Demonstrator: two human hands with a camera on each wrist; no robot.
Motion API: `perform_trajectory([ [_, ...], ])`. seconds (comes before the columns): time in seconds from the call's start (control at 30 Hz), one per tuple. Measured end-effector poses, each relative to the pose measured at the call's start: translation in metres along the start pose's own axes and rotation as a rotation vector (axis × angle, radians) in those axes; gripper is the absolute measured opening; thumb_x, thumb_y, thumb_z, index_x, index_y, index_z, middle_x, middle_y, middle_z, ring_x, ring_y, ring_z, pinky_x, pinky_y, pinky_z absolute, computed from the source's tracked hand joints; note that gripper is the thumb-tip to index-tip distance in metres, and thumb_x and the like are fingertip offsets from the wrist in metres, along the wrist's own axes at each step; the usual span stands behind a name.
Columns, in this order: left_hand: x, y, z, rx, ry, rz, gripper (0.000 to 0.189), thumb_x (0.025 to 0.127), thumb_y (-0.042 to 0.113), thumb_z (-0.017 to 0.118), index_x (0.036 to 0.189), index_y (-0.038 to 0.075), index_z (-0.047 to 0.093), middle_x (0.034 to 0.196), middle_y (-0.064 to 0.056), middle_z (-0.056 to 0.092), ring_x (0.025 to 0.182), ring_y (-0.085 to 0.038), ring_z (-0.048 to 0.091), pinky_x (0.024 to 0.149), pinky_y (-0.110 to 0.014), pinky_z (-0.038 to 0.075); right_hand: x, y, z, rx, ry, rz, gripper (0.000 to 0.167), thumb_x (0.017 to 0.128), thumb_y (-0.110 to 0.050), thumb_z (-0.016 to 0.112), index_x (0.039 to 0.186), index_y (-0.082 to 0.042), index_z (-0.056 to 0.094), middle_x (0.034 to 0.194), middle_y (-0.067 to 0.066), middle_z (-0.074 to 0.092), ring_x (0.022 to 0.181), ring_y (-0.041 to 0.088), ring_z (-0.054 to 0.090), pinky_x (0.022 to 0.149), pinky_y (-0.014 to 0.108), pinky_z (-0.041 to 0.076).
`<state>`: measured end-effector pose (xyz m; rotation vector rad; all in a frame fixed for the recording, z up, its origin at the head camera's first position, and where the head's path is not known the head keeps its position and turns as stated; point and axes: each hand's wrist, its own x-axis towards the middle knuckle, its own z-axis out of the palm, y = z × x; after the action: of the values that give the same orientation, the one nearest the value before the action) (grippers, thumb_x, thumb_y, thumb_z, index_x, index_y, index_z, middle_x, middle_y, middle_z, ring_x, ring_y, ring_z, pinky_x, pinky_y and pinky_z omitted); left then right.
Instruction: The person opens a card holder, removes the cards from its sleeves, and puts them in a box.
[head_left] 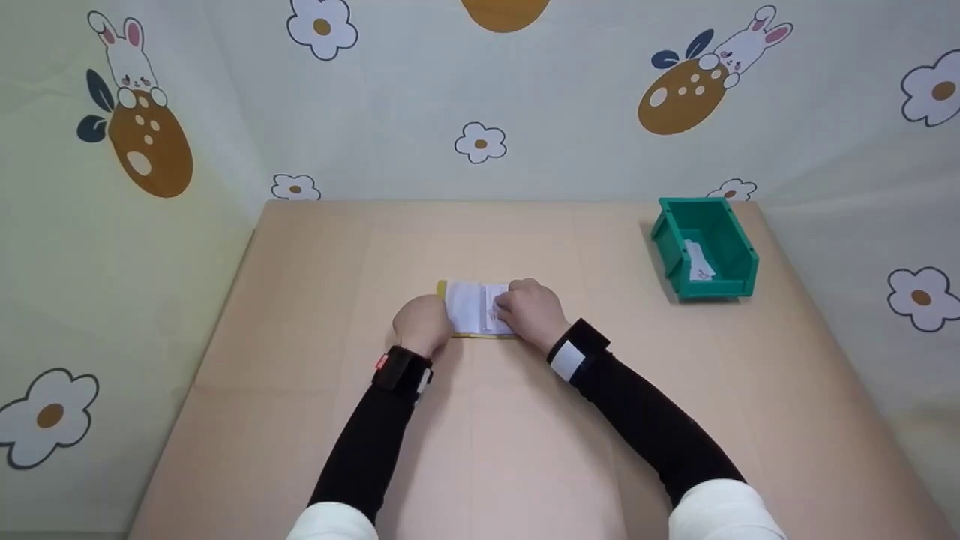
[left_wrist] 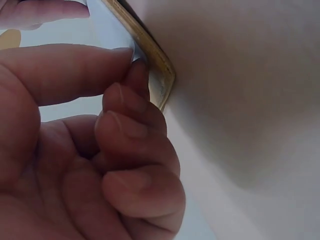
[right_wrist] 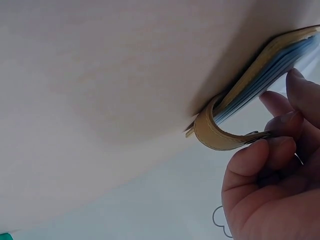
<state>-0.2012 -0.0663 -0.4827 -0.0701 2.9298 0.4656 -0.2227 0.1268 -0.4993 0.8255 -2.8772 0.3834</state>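
A yellow card holder (head_left: 465, 309) with clear sleeves lies spread open on the table, in the middle of the head view. My left hand (head_left: 424, 324) pinches its left edge between thumb and forefinger, the other fingers curled, as the left wrist view shows. On the other side my right hand (head_left: 536, 311) grips the right part. In the right wrist view a stitched tan strap (right_wrist: 220, 137) bends out from the cover, its end among the right fingers. A small white paper (head_left: 493, 306) with faint marks shows at the right sleeve, partly hidden by the right fingers.
A green plastic bin (head_left: 712, 288) stands at the table's back right, with white paper pieces (head_left: 699, 262) inside. Patterned cloth walls (head_left: 405, 97) rise behind and on both sides of the table (head_left: 315, 262).
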Motion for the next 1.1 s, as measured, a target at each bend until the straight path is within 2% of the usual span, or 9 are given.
perform_trajectory([
  [0.3, 0.001, -0.002, 0.001, -0.008, 0.070, 0.009, 0.016, 0.088, 0.003, 0.057, 0.080, 0.000, 0.070, 0.090, -0.015, 0.071, 0.075, -0.026, 0.065, 0.059, -0.044, 0.053, -0.001, -0.001, -0.001, 0.000, 0.001, 0.005, 0.004, 0.086, -0.015, 0.074, 0.085, -0.011, 0.075, 0.073, 0.006, 0.054, 0.074, 0.027, 0.055, 0.062, 0.042, 0.047],
  [0.6, 0.002, -0.003, 0.003, -0.003, 0.097, 0.029, 0.017, 0.089, 0.002, 0.054, 0.081, -0.001, 0.070, 0.089, -0.016, 0.070, 0.076, -0.027, 0.065, 0.060, -0.044, 0.054, 0.001, 0.001, -0.003, 0.002, -0.002, 0.005, 0.004, 0.085, -0.013, 0.074, 0.083, -0.011, 0.075, 0.072, 0.005, 0.053, 0.072, 0.026, 0.054, 0.061, 0.042, 0.046],
  [0.73, 0.002, -0.004, 0.003, -0.009, 0.086, 0.030, 0.017, 0.089, 0.001, 0.055, 0.078, 0.000, 0.068, 0.088, -0.015, 0.070, 0.075, -0.026, 0.065, 0.059, -0.043, 0.053, 0.001, 0.005, -0.009, 0.015, -0.001, 0.033, 0.004, 0.085, -0.011, 0.073, 0.082, -0.011, 0.076, 0.070, 0.004, 0.053, 0.069, 0.022, 0.050, 0.059, 0.037, 0.044],
  [0.9, 0.002, -0.002, 0.001, -0.024, 0.039, 0.012, 0.016, 0.088, 0.001, 0.056, 0.076, 0.002, 0.067, 0.089, -0.014, 0.070, 0.074, -0.024, 0.063, 0.058, -0.041, 0.052, -0.004, 0.015, -0.017, -0.005, -0.010, 0.070, 0.006, 0.086, -0.010, 0.073, 0.088, -0.011, 0.078, 0.071, 0.002, 0.052, 0.070, 0.020, 0.048, 0.060, 0.033, 0.042],
  [1.1, 0.001, -0.003, 0.002, -0.013, 0.050, 0.013, 0.017, 0.089, 0.001, 0.056, 0.077, 0.002, 0.067, 0.087, -0.013, 0.070, 0.073, -0.024, 0.063, 0.058, -0.042, 0.052, -0.012, 0.023, -0.020, -0.036, -0.028, 0.103, 0.010, 0.087, -0.014, 0.074, 0.095, -0.010, 0.080, 0.074, 0.002, 0.055, 0.072, 0.021, 0.050, 0.063, 0.035, 0.043],
])
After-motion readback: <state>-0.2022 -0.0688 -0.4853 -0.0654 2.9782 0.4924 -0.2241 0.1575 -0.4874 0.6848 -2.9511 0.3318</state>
